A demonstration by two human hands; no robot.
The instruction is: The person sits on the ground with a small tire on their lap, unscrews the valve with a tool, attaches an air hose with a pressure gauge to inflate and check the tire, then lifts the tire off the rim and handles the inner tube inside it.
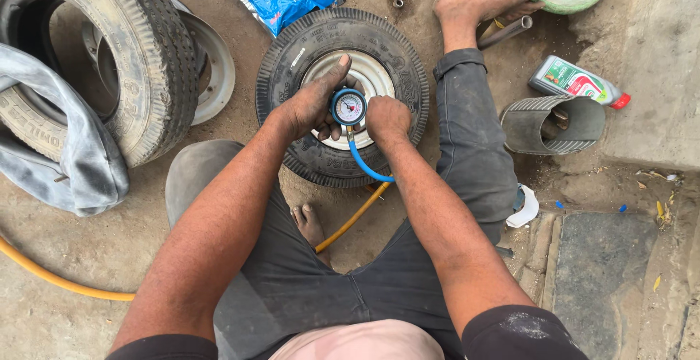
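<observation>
Gripping the round pressure gauge (349, 106) with your left hand (310, 105), you press your closed right hand (387, 117) beside it, over the small tyre (343, 96) lying flat on the ground.

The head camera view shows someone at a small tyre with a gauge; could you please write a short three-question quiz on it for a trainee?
1. True or false: the left hand rests against the round pressure gauge.
2. Which colour is the short hose leaving the gauge? A) blue B) red C) green
3. Fill in: the small tyre lies flat on the ground, and the large tyre to its left has a grey inner ____ draped over it.

Key
1. True; the right hand closes beside the gauge too.
2. A; it runs down to a yellow hose.
3. tube
</observation>
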